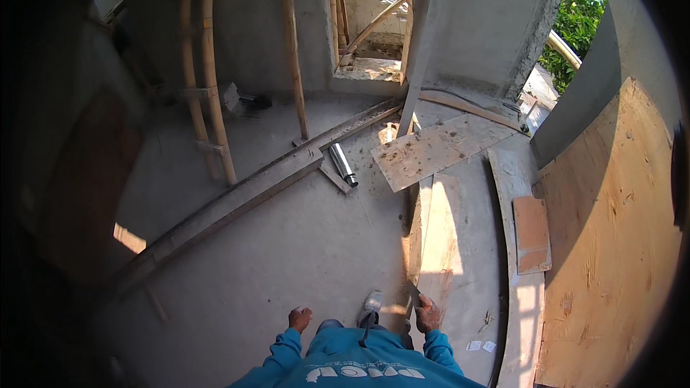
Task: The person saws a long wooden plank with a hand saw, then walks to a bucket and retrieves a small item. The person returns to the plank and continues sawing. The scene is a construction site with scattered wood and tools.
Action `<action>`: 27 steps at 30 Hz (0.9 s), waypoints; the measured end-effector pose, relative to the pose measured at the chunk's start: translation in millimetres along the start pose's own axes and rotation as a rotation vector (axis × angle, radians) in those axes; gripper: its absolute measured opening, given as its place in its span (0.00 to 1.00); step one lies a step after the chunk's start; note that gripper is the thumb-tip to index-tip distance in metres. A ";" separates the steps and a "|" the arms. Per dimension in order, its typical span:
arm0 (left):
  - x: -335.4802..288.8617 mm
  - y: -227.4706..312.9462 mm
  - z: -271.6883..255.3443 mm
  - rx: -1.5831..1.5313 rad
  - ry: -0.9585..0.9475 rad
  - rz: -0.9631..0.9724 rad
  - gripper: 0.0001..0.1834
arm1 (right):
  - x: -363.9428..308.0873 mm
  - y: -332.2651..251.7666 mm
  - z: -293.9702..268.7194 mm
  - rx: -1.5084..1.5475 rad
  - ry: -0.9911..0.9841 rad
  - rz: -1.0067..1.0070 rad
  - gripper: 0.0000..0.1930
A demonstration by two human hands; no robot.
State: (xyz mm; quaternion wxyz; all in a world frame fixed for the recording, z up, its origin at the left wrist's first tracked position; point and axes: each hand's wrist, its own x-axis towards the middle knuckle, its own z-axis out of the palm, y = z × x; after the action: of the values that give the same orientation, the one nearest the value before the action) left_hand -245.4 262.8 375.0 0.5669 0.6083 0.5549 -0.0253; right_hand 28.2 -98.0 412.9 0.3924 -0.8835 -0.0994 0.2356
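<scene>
My left hand (300, 318) hangs over the grey floor beside my body, its fingers curled in, with nothing visible in it. Out to the right, my right hand (428, 314) is closed around a dark, narrow, flat tool (412, 293). Its tip points away from me, and its exact kind does not show. Near the tool lies a long pale board (436, 230), partly in sunlight. Farther off, a shiny silver cylinder with a dark end, like a flask (343, 165), rests on the floor by a long raised beam (237, 197).
Bamboo poles (215, 100) stand upright at the left. A dirty plywood sheet (445, 147) lies ahead. A large plywood panel (611, 244) rises on the right, next to a long narrow board (514, 244) bearing a small reddish piece (531, 233). A window opening (374, 65) is at the back.
</scene>
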 end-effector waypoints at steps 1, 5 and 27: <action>-0.8 11.6 -4.2 -0.061 0.047 0.042 0.23 | 22.6 -25.1 -9.9 -0.016 0.014 -0.011 0.28; 24.4 46.4 -1.1 -0.072 0.061 -0.055 0.21 | 114.6 -66.5 -36.8 -0.112 0.129 -0.210 0.26; 374.0 303.9 -122.1 -0.158 -0.008 -0.092 0.29 | 417.6 -303.7 72.2 0.131 0.311 -0.104 0.24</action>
State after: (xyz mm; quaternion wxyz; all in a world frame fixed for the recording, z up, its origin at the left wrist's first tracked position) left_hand 38.7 670.8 372.7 0.6136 0.5355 0.5802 -0.0101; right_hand 358.4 303.4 454.5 0.4715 -0.8755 -0.0676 0.0815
